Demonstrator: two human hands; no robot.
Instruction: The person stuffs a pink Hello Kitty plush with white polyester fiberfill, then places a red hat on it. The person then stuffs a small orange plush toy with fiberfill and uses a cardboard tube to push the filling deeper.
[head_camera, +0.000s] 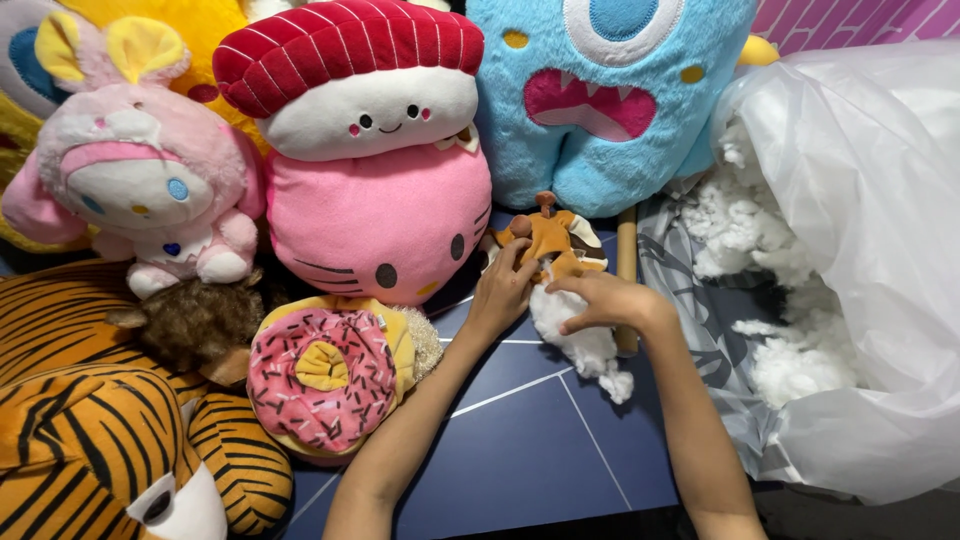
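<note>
A blue mat (520, 450) with pale lines carries everything. At the right a big clear bag (870, 250) lies open, loose white stuffing (740, 225) spilling from its mouth. Across the back stands a blue monster plush (610, 100), toothy mouth showing; beside it a pink cat-face plush (380, 225) wears a white sushi plush (360, 80) with a red striped top. At the left lies a tiger plush (90, 420), above it a pink bunny plush (140, 170), and near the middle a doughnut plush (325, 375) with pink sprinkled icing.

Smallest of all is the orange toy (550, 245) — a limp, unfilled skin — lying in front of the monster, just right of the cat face. The left hand (503, 290) closes its grip on the toy's lower edge, fingers pinching the fabric. The right hand (605, 300) presses a white wad (585, 345) against the toy's opening — fingers curled on the wad, part of it trailing down onto the mat.
</note>
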